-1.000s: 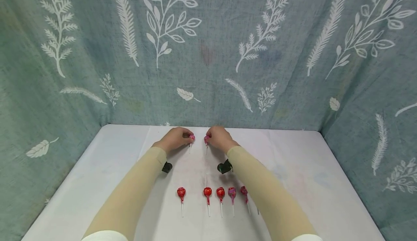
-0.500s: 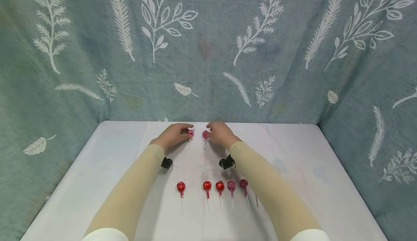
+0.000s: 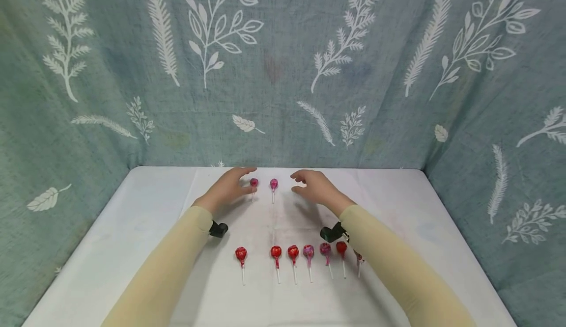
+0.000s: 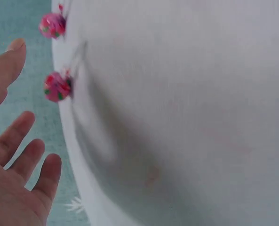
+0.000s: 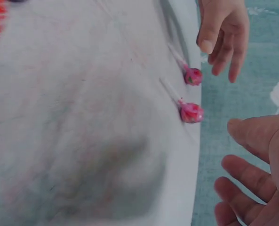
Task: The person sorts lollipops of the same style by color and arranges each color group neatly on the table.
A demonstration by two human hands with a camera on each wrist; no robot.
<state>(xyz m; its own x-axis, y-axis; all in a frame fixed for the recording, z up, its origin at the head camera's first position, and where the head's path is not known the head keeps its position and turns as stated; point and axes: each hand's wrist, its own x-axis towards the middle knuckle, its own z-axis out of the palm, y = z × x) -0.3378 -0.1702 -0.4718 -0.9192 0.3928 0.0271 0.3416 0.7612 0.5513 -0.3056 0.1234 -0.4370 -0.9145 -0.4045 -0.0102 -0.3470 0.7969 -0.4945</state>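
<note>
Two pink-wrapped lollipops lie side by side near the table's back edge, the left one [image 3: 254,182] and the right one [image 3: 274,184], sticks toward me. My left hand [image 3: 226,188] is beside the left lollipop, thumb and fingers spread apart around its candy end. In the left wrist view a gap shows between this hand and the nearer lollipop [image 4: 57,86]. To the right of the pair, my right hand [image 3: 319,189] is held with its fingers parted and nothing between them. The right wrist view has both lollipops beyond its thumb, the nearer one being [image 5: 191,113].
A row of red and purplish lollipops [image 3: 293,252] lies nearer to me on the white table [image 3: 247,312], sticks toward me. The rightmost lollipop [image 3: 358,257] is partly covered by my right sleeve. Grey-green leaf-patterned cloth [image 3: 283,135] hangs behind and at both sides.
My right hand has let go of the right pink lollipop and moved off to the right. My left fingers have opened away from the left one. Both lollipops stay lying there.
</note>
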